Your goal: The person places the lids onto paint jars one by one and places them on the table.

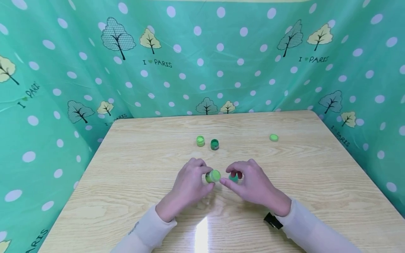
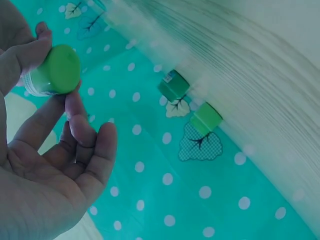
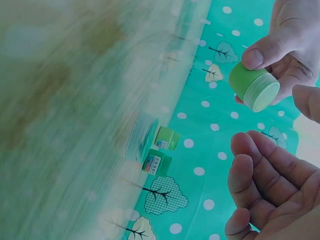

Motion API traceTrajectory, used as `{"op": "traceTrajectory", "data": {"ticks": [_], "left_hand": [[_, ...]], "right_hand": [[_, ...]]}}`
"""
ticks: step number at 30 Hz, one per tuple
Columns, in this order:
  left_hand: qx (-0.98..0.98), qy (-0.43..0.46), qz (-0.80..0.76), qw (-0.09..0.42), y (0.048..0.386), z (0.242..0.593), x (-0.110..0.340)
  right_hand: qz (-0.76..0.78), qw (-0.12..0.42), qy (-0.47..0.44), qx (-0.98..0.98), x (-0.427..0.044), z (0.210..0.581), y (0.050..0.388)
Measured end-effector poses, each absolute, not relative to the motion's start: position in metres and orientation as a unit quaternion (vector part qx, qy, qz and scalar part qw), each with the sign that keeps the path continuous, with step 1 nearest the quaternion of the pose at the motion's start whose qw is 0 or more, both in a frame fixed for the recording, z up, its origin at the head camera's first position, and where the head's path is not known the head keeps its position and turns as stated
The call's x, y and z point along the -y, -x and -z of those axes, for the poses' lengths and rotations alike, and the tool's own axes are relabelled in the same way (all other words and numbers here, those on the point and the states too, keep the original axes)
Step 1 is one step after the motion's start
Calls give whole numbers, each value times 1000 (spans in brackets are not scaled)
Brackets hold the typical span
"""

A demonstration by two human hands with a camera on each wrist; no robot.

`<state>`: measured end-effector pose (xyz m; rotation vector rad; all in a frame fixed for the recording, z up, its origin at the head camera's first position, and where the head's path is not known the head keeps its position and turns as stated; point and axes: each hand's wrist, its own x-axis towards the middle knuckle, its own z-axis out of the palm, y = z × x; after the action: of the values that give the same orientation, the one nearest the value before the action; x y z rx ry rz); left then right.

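Observation:
My left hand (image 1: 191, 179) pinches a small light green jar (image 1: 212, 176) between thumb and fingers, tilted with its lid toward the right hand. In the right wrist view the jar's rounded end faces the camera. My right hand (image 1: 251, 181) is just right of it, fingers bent loosely and apart, its thumb tip close to the lid. From the right wrist view, a gap separates the right fingers (image 3: 270, 175) from the jar. A teal jar (image 1: 233, 177) stands on the table, partly hidden behind the right fingers.
Farther back on the wooden table (image 1: 152, 151) stand a light green open jar (image 1: 200, 141) and a dark green open jar (image 1: 214, 144). A light green lid (image 1: 274, 137) lies at the back right. A dotted green curtain (image 1: 202, 70) surrounds the table's back and sides.

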<state>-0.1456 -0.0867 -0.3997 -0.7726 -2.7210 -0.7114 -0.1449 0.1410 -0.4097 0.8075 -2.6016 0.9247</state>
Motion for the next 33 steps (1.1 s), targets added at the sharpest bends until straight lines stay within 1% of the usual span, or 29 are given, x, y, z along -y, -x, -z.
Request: {"op": "traceTrajectory", "data": {"ticks": [6, 11, 18, 26, 33], "left_hand": [[933, 231, 253, 108, 151, 398, 93], [936, 207, 269, 95, 159, 399, 103], [956, 150, 248, 37, 179, 402, 123], [971, 120, 203, -31, 198, 405, 144], [976, 114, 178, -58, 205, 410, 152]], "right_hand": [[-314, 130, -272, 900, -143, 408, 146], [-314, 130, -269, 901, -145, 406, 147], [-313, 130, -266, 903, -149, 406, 146], [-302, 128, -255, 910, -155, 406, 146], [-303, 121, -242, 914, -159, 405, 147]]}}
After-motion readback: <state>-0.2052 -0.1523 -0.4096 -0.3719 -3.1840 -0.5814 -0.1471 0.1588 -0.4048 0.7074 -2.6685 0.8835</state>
